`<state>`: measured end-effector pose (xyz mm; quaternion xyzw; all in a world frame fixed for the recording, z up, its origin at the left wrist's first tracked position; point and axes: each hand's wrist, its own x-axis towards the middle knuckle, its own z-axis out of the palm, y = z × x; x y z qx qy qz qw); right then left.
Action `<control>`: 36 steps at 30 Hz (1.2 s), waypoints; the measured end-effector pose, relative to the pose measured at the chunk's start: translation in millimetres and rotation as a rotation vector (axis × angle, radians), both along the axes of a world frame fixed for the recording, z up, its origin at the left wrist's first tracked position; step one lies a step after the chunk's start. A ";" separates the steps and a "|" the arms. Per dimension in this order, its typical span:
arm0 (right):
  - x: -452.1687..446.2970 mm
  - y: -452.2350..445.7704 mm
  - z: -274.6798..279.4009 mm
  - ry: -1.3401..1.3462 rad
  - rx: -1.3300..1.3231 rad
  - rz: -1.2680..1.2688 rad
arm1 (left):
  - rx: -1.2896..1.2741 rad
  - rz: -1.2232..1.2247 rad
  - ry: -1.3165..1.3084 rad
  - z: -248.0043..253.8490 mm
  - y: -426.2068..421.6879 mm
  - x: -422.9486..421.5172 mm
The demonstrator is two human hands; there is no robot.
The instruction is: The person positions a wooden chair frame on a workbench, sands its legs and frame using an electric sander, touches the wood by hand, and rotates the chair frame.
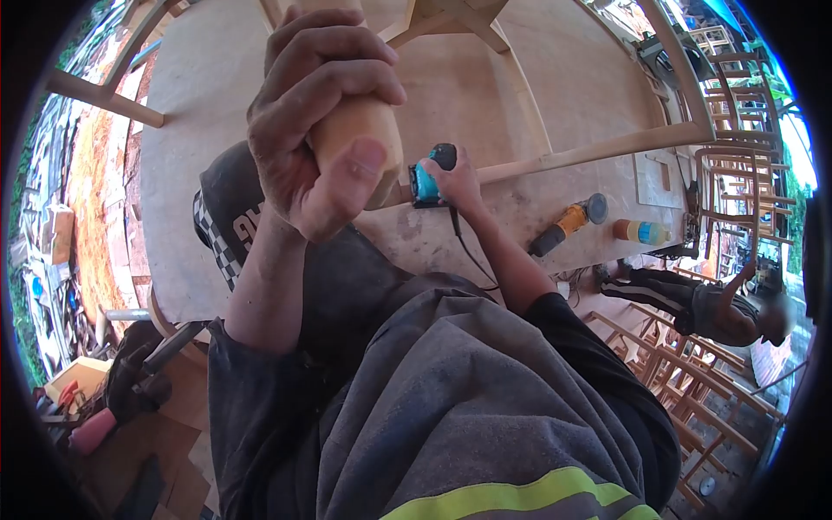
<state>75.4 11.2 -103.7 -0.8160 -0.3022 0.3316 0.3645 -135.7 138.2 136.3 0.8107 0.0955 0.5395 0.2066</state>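
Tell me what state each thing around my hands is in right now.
Wooden piece: gripped in the left hand
Sander: held by the right hand, on or off unclear
Cord: hanging from the sander, plug not visible
Grinder: lying unheld on the table
Bottle: on the table, upright or lying unclear
Wooden frame: bare wood

Woodworking shop: sander (426,184), chair frames (737,153)
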 end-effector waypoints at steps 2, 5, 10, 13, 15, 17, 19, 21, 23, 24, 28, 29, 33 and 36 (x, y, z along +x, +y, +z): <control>10.2 -1.0 5.5 -0.012 -0.110 -0.029 | 0.016 -0.008 -0.008 0.4 0.2 -0.2; 6.3 0.2 8.3 -0.006 -0.105 -0.026 | 0.021 -0.017 -0.028 0.6 0.5 1.6; -16.1 2.1 16.6 0.116 -0.116 -0.018 | 0.033 -0.034 -0.038 -2.7 3.3 1.4; 17.3 -11.9 -51.3 -0.390 0.112 0.211 | 0.032 -0.027 -0.026 -2.6 1.9 -0.9; 27.6 -17.6 -36.2 -0.295 0.058 0.147 | 0.024 -0.019 -0.017 -2.6 2.4 0.5; 33.2 -17.9 -19.6 -0.160 -0.025 0.045 | 0.028 -0.039 -0.037 -3.0 3.0 0.7; 24.0 -14.3 -3.2 -0.126 -0.057 0.003 | 0.035 -0.037 -0.043 -4.4 4.5 0.7; 15.8 -14.6 -16.3 -0.184 -0.030 0.014 | 0.046 -0.046 -0.051 -4.1 4.3 1.6; -13.6 -12.9 8.0 0.014 -0.042 -0.045 | 0.025 -0.040 -0.040 -2.7 2.3 1.2; -15.7 -16.8 1.6 0.015 -0.044 -0.047 | 0.023 -0.041 -0.039 -1.9 1.2 1.4; -10.0 -36.7 -22.0 -0.148 0.078 0.031 | 0.002 -0.037 -0.025 0.0 -0.8 -1.1; -1.8 -42.9 -21.9 -0.227 0.108 0.067 | 0.000 -0.038 -0.021 0.3 -1.0 -0.7; 40.4 -45.7 -24.7 -0.337 0.122 0.039 | -0.011 -0.026 0.005 0.5 -3.9 -2.7; 45.0 -42.9 -4.3 -0.365 -0.017 -0.055 | -0.029 -0.022 0.008 1.9 -7.8 -3.8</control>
